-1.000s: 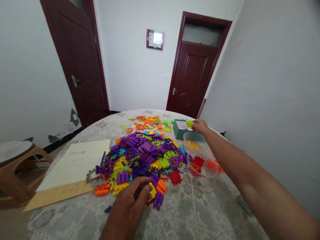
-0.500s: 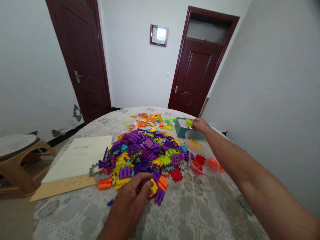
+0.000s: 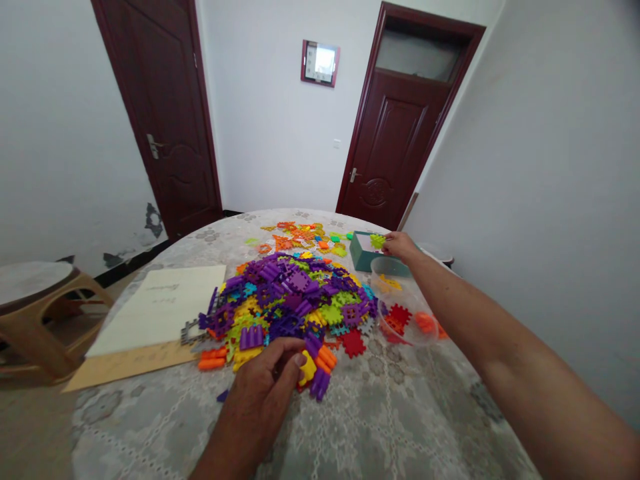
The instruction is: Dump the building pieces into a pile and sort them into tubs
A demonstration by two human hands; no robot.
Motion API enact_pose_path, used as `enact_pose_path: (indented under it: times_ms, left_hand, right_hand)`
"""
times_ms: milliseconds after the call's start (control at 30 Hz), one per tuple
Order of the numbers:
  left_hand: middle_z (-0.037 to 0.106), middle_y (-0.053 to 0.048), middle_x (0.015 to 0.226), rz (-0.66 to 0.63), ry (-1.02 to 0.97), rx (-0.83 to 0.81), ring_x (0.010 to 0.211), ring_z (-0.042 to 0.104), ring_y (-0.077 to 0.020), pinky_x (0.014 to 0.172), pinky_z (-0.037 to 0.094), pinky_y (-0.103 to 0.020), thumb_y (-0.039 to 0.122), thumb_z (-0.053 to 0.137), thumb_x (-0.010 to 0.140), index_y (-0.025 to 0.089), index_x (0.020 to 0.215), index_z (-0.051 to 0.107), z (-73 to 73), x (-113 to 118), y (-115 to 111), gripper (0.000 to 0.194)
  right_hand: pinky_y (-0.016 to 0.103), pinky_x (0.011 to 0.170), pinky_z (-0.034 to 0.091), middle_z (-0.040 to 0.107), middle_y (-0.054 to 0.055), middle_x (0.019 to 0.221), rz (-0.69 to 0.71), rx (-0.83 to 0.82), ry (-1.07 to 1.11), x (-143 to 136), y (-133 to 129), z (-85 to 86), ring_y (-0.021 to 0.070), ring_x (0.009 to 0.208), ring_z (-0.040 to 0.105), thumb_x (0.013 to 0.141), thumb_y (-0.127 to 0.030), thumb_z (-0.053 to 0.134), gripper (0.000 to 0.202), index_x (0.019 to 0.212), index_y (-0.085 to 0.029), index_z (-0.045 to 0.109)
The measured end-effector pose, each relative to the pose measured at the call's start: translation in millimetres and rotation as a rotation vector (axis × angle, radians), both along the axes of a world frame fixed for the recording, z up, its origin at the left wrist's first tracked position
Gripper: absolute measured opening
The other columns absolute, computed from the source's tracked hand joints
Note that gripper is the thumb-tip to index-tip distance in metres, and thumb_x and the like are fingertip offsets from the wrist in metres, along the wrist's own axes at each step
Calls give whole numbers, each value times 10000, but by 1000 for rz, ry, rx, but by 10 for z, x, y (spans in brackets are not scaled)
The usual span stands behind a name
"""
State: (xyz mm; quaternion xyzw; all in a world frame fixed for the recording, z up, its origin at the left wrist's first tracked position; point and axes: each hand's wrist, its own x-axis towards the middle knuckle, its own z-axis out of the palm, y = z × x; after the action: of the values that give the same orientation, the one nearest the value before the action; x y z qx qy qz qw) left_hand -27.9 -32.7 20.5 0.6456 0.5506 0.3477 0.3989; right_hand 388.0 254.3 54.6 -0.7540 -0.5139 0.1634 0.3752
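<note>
My right hand (image 3: 400, 245) reaches far out, its fingers closed on a lime-green toothed building block (image 3: 377, 241). That block is over the green box (image 3: 373, 260), at its open top. Close to me, my left hand (image 3: 270, 380) is closed, thumb and forefinger at a yellow building block (image 3: 307, 368). Purple and orange ribbed blocks (image 3: 323, 363) lie just right of it, touching or nearly so. Behind the left hand rises a large mixed pile of plastic building blocks (image 3: 295, 287), mostly purple, with yellow, green and blue among them.
Clear round tubs (image 3: 410, 330) with red, orange and yellow blocks stand below my right forearm. Smaller orange and green pieces (image 3: 300, 235) lie behind the pile. A paper sheet (image 3: 160, 307) and a tan strip (image 3: 135, 363) lie left. A stool (image 3: 60, 327) stands beside the table.
The view has shifted slightly. My right hand keeps the lime-green block at the green box, and my left hand stays by the yellow block with hardly any movement.
</note>
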Motion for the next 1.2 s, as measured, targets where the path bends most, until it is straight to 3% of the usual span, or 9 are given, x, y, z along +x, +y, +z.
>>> enact_pose_path:
  times_ms: [167, 500, 667, 1000, 1200]
  left_hand:
    - [797, -62, 1031, -1, -16, 7, 940, 752, -252, 826, 577, -336, 520, 541, 953, 245, 1148, 751, -21, -15, 9, 397]
    - [804, -53, 1068, -11, 26, 37, 958, 757, -252, 846, 588, -338, 551, 566, 934, 259, 1136, 765, -39, 14, 20, 407]
    - [810, -51, 1042, -29, 73, 44, 944, 765, -251, 830, 593, -333, 572, 531, 943, 255, 1129, 762, -20, 57, 32, 434]
    - [818, -48, 1059, -22, 201, 144, 928, 779, -260, 791, 614, -320, 614, 535, 911, 277, 1130, 772, -102, -4, 122, 467]
    - [826, -58, 1065, 25, 253, 194, 968, 781, -291, 791, 626, -342, 657, 542, 864, 278, 1103, 785, -154, -37, 201, 510]
  right_hand:
    - [190, 542, 529, 683, -6, 596, 41, 9, 49, -11, -201, 101, 122, 512, 631, 731, -69, 790, 445, 1171, -94, 726]
    - [198, 558, 548, 711, 28, 682, 183, 21, 92, 69, -1083, 374, 123, 564, 646, 797, -35, 692, 321, 1109, -103, 719]
    - [184, 562, 535, 732, 28, 740, 209, 45, 53, 213, -1362, 420, 123, 606, 663, 818, -50, 700, 336, 1142, -138, 723]
    - [191, 549, 541, 718, 44, 720, 34, 17, 95, 682, -1677, 498, 124, 604, 655, 819, -46, 722, 270, 1082, -106, 724]
    - [187, 532, 533, 732, 68, 762, -66, 18, 99, 980, -2004, 557, 119, 598, 647, 810, -56, 742, 290, 1096, -97, 729]
